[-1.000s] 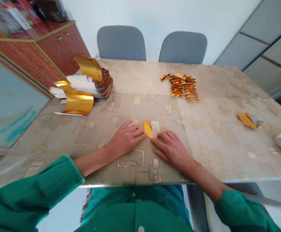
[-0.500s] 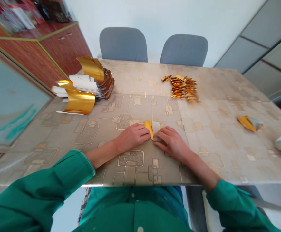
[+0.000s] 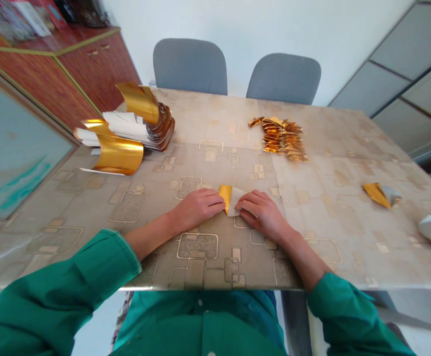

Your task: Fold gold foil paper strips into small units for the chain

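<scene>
Your folded paper [image 3: 228,199] is glossy gold foil backed with matt white; the surface [image 3: 349,247] is smooth, shiny plastic; your sleeve [image 3: 48,296] is matt cloth.

Two grey upholstered chairs [image 3: 190,66] [image 3: 283,79] stand behind the desk [image 3: 352,267], against a white wall [image 3: 275,29]. Reddish-brown wooden cabinet [image 3: 93,74] with gold trim at left, assorted items on top [image 3: 26,12]. Teal-streaked panel [image 3: 15,148] nearer left, grey panelling [image 3: 397,84] at right. Pale floor [image 3: 95,326] below, bright even light.
</scene>
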The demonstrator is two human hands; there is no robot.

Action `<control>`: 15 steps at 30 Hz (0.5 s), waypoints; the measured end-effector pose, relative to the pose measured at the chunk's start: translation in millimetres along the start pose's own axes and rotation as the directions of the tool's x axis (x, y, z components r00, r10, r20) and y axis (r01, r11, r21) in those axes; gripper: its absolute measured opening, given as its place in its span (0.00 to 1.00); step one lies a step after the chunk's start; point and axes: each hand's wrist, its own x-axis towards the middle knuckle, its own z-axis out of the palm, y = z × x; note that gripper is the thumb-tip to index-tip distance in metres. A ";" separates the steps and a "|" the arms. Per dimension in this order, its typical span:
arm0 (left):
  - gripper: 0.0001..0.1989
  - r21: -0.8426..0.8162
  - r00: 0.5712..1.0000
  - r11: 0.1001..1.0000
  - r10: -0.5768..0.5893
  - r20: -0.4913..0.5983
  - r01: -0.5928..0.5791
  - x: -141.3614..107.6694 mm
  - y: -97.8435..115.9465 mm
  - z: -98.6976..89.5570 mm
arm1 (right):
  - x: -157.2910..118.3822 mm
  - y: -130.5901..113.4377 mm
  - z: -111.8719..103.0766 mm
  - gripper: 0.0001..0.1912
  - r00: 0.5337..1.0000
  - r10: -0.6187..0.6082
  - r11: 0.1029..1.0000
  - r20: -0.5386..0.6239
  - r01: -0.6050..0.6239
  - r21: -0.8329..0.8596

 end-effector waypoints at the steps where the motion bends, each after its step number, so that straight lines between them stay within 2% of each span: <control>1: 0.14 -0.009 1.000 1.000 0.009 0.009 -0.009 -0.6 1.0 -0.9 | -0.1 -0.3 0.7 0.08 1.000 -0.017 1.000 0.000 0.017 0.002; 8: 0.14 -0.072 0.999 0.997 0.038 0.018 -0.036 -9.1 11.8 -3.6 | 0.7 0.9 0.3 0.08 1.000 -0.008 0.987 -0.004 0.009 0.162; 11: 0.13 -0.061 1.000 0.998 -0.024 0.011 0.024 -12.9 17.4 -3.5 | 2.2 1.9 2.8 0.08 0.999 0.045 0.976 -0.009 -0.042 0.213; 15: 0.14 -0.072 0.995 0.995 -0.064 0.072 0.069 -15.5 23.0 -2.9 | 5.3 0.8 8.4 0.09 0.988 0.154 0.964 -0.025 -0.144 0.225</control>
